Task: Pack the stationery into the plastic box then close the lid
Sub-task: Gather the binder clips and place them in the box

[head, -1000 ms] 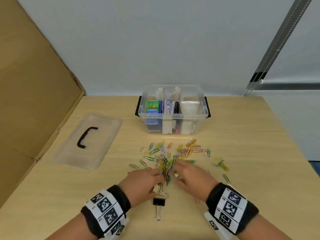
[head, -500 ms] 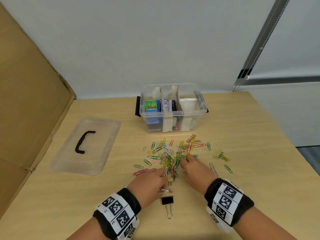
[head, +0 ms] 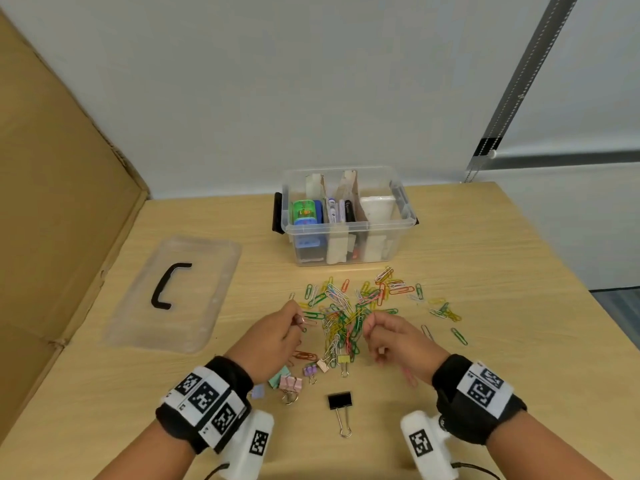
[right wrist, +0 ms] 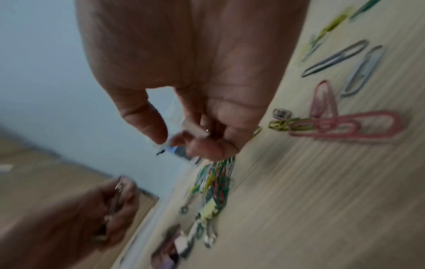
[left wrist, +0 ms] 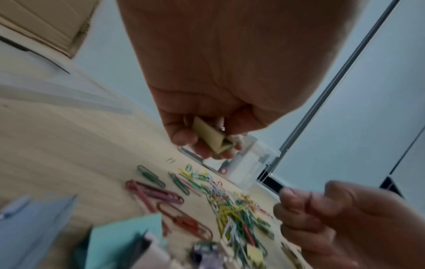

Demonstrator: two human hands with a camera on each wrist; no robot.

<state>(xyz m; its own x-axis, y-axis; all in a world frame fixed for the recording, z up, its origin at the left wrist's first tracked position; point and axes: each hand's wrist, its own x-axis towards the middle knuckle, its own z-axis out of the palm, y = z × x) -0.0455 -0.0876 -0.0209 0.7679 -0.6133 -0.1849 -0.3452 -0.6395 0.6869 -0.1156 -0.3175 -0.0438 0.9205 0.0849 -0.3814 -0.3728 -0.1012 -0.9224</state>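
Note:
The clear plastic box (head: 350,227) stands open at the back of the table with stationery upright in its compartments. Its lid (head: 211,271) lies flat to the left. Coloured paper clips (head: 388,291) are strewn in front of the box. My left hand (head: 298,320) is lifted over them and grips a pale beige binder clip (left wrist: 211,136). My right hand (head: 367,323) pinches a small whitish clip (right wrist: 195,131), and a tangle of paper clips (right wrist: 217,178) with a yellow binder clip (head: 343,360) trails below its fingers.
A black binder clip (head: 340,400) lies near the front between my wrists. Several pastel binder clips (head: 291,382) sit beside my left wrist. A cardboard sheet (head: 52,237) leans along the left side. The table's right edge (head: 588,306) is close.
Both hands have lifted off the table and drawn apart, each with clips in its fingers. The pastel binder clips under the left hand have come into sight.

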